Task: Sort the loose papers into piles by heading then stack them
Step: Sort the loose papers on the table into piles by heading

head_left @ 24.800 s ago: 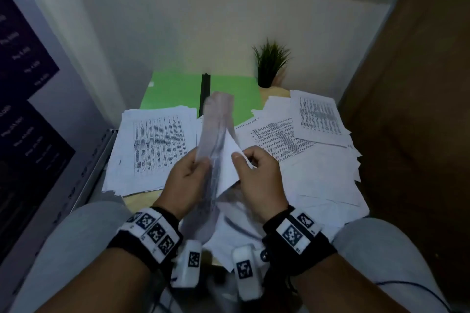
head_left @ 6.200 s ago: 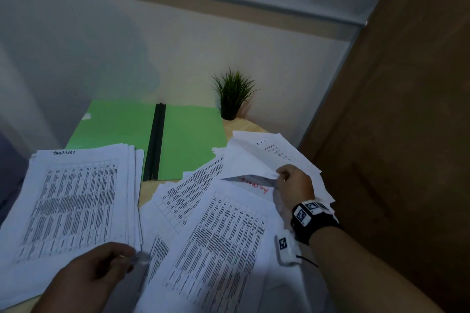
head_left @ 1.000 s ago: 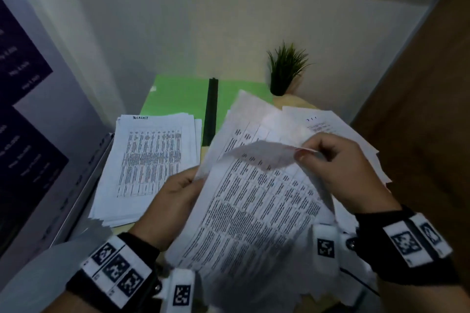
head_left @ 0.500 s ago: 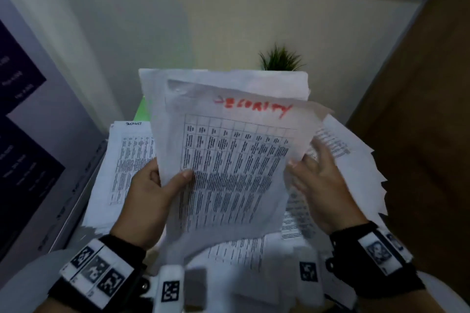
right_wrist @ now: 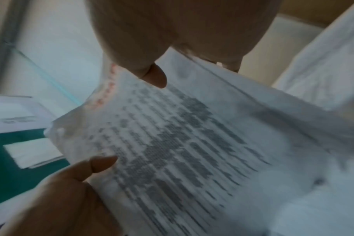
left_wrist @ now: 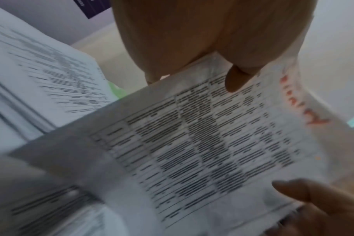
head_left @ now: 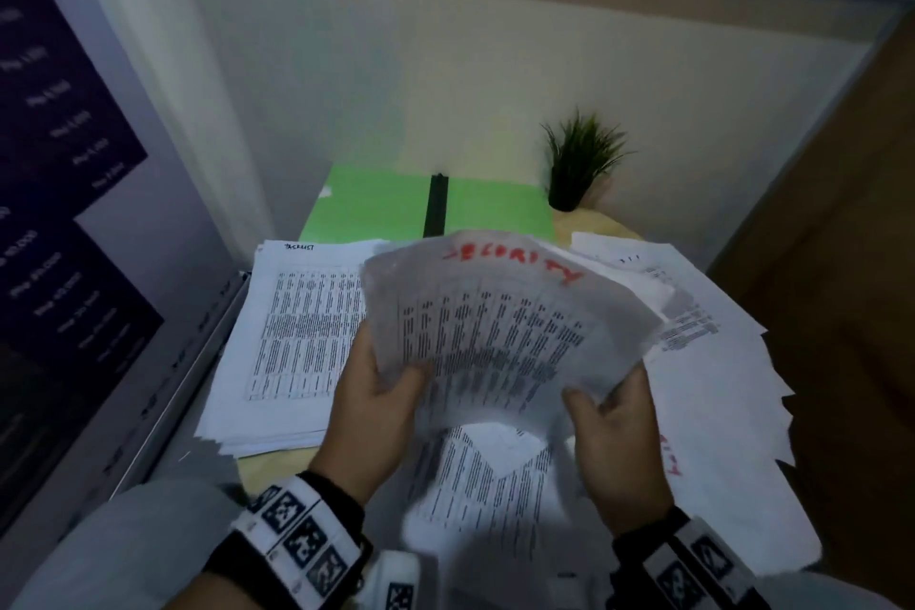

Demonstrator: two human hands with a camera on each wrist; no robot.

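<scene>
1. Above the near table edge, the left hand (head_left: 379, 404) and right hand (head_left: 616, 431) each pinch a side edge of the SECURITY sheaf (head_left: 500, 327), thumbs on top.
2. Half a second ago it stood upright; now it tilts flatter and lower.
3. Judgement: heading read; placement follows, probably on the loose papers (head_left: 718, 411) at right, not the TASKLIST pile (head_left: 297, 327) at left.

Paper piles (head_left: 297, 337) crowd the worktop (head_left: 589, 225); a bare strip, apparently free, lies upper right beside the plant (head_left: 577, 164).
</scene>
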